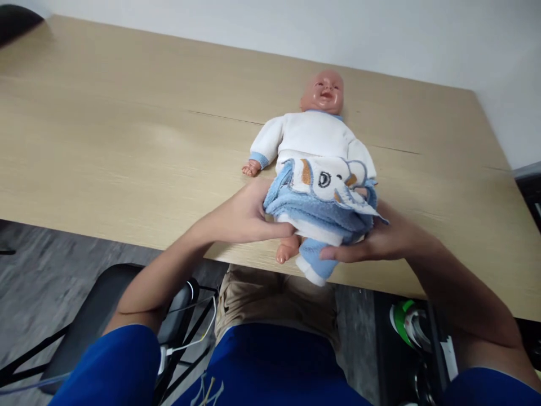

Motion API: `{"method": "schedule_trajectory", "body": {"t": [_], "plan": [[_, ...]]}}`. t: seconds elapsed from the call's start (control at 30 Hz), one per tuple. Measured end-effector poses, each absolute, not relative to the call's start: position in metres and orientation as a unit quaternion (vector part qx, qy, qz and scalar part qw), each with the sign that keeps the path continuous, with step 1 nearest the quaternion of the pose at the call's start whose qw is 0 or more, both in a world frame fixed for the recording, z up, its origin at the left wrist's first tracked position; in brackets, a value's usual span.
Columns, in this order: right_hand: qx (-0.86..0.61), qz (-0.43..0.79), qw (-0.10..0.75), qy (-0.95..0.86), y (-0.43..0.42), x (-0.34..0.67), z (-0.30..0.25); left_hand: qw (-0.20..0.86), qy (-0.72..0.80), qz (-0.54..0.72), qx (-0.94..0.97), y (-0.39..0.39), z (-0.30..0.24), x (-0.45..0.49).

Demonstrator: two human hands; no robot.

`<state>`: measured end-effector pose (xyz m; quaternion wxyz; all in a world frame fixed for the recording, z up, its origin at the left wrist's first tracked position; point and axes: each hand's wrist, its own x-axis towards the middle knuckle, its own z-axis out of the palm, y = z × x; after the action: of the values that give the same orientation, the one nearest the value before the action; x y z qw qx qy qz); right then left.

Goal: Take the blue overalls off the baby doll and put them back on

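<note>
A baby doll (315, 141) in a white top lies on its back on the wooden table (127, 141), head towards the wall. Bunched blue and white trousers (321, 211) sit round its hips. My left hand (247, 217) grips the trousers' left side, thumb pressed along the waistband. My right hand (374, 239) grips their right side, fingers curled under the blue leg cuff (315, 262). One bare doll foot (287, 249) sticks out near the table's front edge.
A black chair (93, 316) stands at the lower left with a white cable (190, 341) across it. A green and white object (403, 321) lies on the floor at the lower right. A dark object (528, 194) shows at the right edge.
</note>
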<state>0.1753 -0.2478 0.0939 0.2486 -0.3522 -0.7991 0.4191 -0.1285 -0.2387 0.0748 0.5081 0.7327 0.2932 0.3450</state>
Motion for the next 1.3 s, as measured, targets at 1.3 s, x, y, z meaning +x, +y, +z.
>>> {"method": "schedule_trajectory", "body": {"t": [1.3], "plan": [[-0.512, 0.210, 0.269, -0.788, -0.231, 0.153, 0.036, 0.388, 0.512, 0.328, 0.693, -0.258, 0.013, -0.114]]}}
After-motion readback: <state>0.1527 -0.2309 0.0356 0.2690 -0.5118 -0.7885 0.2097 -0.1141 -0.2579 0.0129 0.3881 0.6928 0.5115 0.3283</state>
